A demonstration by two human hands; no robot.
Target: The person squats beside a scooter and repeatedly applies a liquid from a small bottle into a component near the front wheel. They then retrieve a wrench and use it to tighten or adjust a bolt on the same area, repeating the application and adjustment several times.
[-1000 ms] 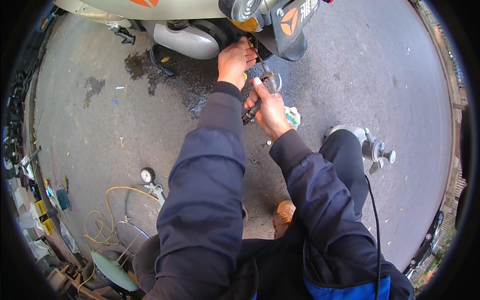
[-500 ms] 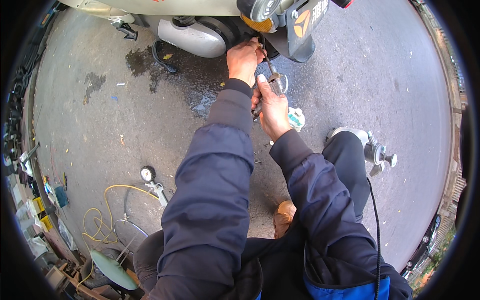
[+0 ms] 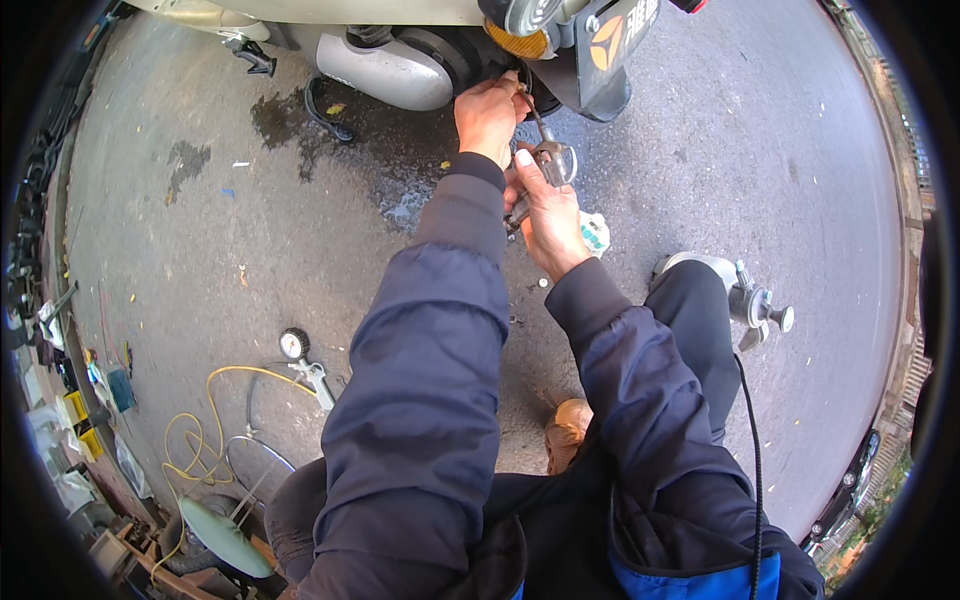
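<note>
At the top is the rear end of a scooter [image 3: 385, 72], with a dark wheel partly hidden under it. My left hand [image 3: 488, 118] reaches in beside that wheel, thumb and fingers pinched together near the tip of a thin metal nozzle. What the fingertips hold is too small to make out. My right hand [image 3: 548, 212] is wrapped round a metal blow gun [image 3: 553, 160], whose long nozzle points up toward my left fingertips. A looped metal piece shows on the gun's right side, and its lower part is mostly covered by my fingers.
A white-and-green object [image 3: 594, 234] lies just right of my right hand. Left of my knees are a tyre gauge [image 3: 294, 344] and a coiled yellow hose [image 3: 212, 428]. A silver machine part [image 3: 757, 305] stands beside my right knee. Wet patches [image 3: 405, 195] darken the asphalt.
Both hands stay in nearly the same place. The right hand and the blow gun have shifted very slightly.
</note>
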